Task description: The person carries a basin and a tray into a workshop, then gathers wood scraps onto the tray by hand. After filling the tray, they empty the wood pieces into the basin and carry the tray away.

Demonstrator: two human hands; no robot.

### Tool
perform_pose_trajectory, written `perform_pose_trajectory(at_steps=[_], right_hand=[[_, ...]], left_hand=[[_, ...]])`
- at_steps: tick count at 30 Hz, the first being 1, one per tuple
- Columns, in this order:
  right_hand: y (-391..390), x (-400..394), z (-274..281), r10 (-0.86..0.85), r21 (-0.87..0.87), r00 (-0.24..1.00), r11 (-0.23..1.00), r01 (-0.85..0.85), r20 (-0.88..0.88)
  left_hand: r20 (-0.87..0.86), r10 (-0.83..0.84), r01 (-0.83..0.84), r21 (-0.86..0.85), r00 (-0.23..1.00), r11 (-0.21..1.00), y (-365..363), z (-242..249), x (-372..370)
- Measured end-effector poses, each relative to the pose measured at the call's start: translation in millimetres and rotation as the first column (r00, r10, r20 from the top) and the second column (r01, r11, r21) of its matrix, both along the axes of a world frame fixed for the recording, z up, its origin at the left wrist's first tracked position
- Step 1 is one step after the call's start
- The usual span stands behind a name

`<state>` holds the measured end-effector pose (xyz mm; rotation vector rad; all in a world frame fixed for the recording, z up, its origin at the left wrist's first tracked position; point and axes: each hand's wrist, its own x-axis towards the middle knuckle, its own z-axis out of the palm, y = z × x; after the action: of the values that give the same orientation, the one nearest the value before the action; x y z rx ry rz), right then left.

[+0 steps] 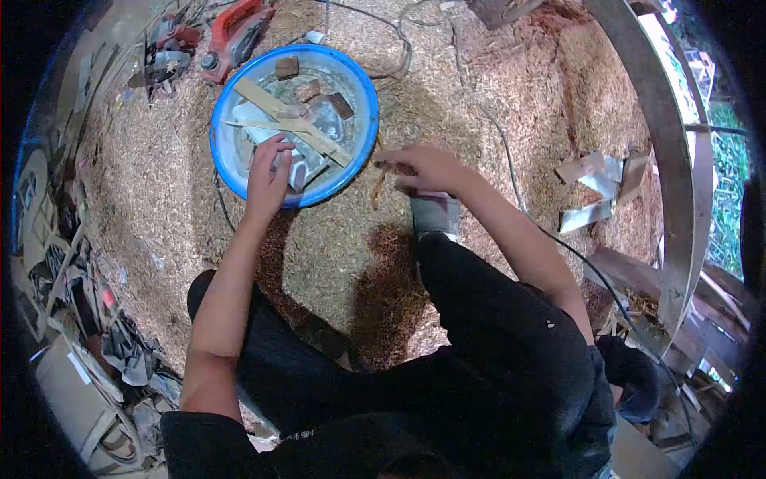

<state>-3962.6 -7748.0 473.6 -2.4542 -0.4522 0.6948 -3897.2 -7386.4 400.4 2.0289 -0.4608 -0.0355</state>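
Note:
A round basin with a blue rim (373, 104) stands on ground covered with wood shavings. Inside it lie a long light wooden strip (271, 104), small brown wood blocks (341, 105) and other flat pieces. My left hand (271, 172) is over the basin's near left part, its fingers apart and bent beside the strips; no held object shows. To the right of the basin, just outside the rim, my right hand (423, 169) hovers above the shavings near my shoe (436, 214). Its fingers are curled and partly in shadow, so what they hold, if anything, is hidden.
Red power tools (234, 40) lie beyond the basin at the upper left. A dark cable (511, 172) runs down the right side. Wood offcuts (594, 176) lie at the right, near a curved wooden beam (670, 152). Scrap and cloth (128, 355) pile up at the left.

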Motion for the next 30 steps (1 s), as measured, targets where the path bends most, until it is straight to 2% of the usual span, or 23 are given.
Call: perform_pose_trajectory(at_steps=[1,2,4,5,6,8,9,10,12,14,16,17,18,20,21,23,24,26,27,28,30], right_hand=[[4,-3,1,0.033,-0.139,0.996,0.989,-0.044,-0.080],[1,-7,-10,0.019,-0.136,0.997,0.990,-0.030,-0.081],[-7,-10,-40,0.054,-0.092,0.992,0.995,-0.044,0.112],[-9,-12,-41,-0.045,-0.042,0.985,0.998,0.052,0.167],[-12,-12,-41,-0.051,-0.042,0.984,0.997,0.059,0.170],[-19,-15,-39,-0.466,0.189,0.828,0.884,0.427,0.312],[-23,-13,-20,-0.512,0.223,0.810,0.858,0.463,0.287],[-25,-13,-17,-0.509,0.223,0.811,0.859,0.460,0.289],[-32,-9,-22,-0.618,0.313,0.732,0.783,0.538,0.288],[-27,-7,-23,-0.612,0.352,0.725,0.785,0.510,0.316],[-16,-8,-14,-0.649,0.388,0.665,0.758,0.525,0.370],[-13,-9,-12,-0.644,0.387,0.670,0.762,0.519,0.371],[-10,-9,-10,-0.633,0.356,0.676,0.773,0.525,0.377],[-5,-3,-6,-0.618,0.326,0.686,0.786,0.525,0.384],[-4,1,-5,-0.615,0.360,0.668,0.788,0.500,0.418],[-4,10,0,-0.610,0.394,0.652,0.791,0.468,0.450],[-6,16,4,-0.583,0.377,0.643,0.812,0.446,0.497],[-7,23,22,-0.553,0.361,0.632,0.833,0.419,0.543],[-7,25,39,-0.569,0.357,0.592,0.821,0.445,0.571],[-10,25,50,-0.581,0.354,0.552,0.809,0.469,0.598],[-29,31,60,-0.574,0.320,0.563,0.811,0.490,0.594]], left_hand=[[-0.002,-0.011,0.011,0.002,1.000,1.000,-1,-2,-2],[-0.017,-0.004,0.004,0.005,1.000,1.000,-1,0,-4],[-0.029,-0.012,0.012,0.013,1.000,1.000,-3,1,-6],[-0.036,-0.002,0.002,0.006,0.999,1.000,-5,1,-7],[-0.043,0.013,-0.013,-0.003,0.999,1.000,-6,0,-7],[-0.016,-0.002,0.002,0.013,1.000,1.000,-8,-1,-6],[0.008,-0.013,0.012,0.032,1.000,0.999,-9,-1,-5],[0.011,-0.010,0.010,0.031,1.000,0.999,-10,0,-5],[0.014,-0.016,0.016,0.004,1.000,1.000,-16,0,-6],[0.018,-0.016,0.017,-0.010,1.000,1.000,-20,0,-7],[0.013,-0.043,0.043,-0.015,0.999,0.999,-23,-1,-10],[0.048,-0.093,0.090,0.057,0.994,0.994,-23,0,-12],[0.049,-0.085,0.082,0.056,0.995,0.995,-23,1,-16],[0.162,-0.269,0.234,0.204,0.949,0.951,-28,7,-36],[0.162,-0.263,0.228,0.205,0.951,0.952,-30,10,-46],[0.118,-0.342,0.281,0.358,0.932,0.890,-32,14,-59],[0.119,-0.336,0.275,0.360,0.934,0.892,-29,11,-56],[0.173,-0.226,0.142,0.399,0.958,0.906,-21,2,-47],[0.151,-0.164,0.100,0.362,0.975,0.927,-19,13,-47],[0.153,-0.159,0.094,0.363,0.975,0.927,-17,13,-45],[0.127,-0.220,0.154,0.393,0.967,0.907,-8,6,-40]])
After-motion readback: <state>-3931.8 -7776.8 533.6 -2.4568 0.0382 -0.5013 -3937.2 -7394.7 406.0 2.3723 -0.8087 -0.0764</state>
